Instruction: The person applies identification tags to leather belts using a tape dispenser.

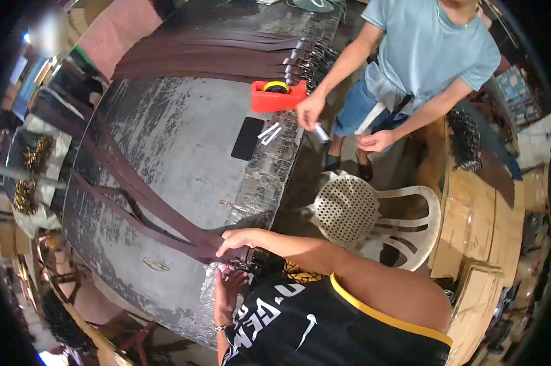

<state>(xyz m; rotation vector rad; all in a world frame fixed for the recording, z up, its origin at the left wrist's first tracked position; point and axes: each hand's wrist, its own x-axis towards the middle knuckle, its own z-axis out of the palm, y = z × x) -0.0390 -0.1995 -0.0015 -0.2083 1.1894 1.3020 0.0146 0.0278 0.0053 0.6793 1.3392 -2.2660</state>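
Note:
A bunch of dark brown belts point(165, 213) runs across the table to its near edge, with metal buckles point(249, 261) gathered at the ends. My right hand point(237, 239) is closed over the belts just behind the buckles. Below it, my left hand point(228, 288) has its fingers apart beside the buckle ends, with the thumb near a small pale piece at the belts. Whether the left fingertips touch the buckles is hard to make out.
A dark worn table point(165, 134) holds more belts point(208, 55), a red tape dispenser point(278, 96), a black phone point(248, 138) and white strips point(270, 134). A co-worker point(431, 55) stands across, holding a small light roll point(321, 133). A white plastic chair point(347, 207) stands beside the table.

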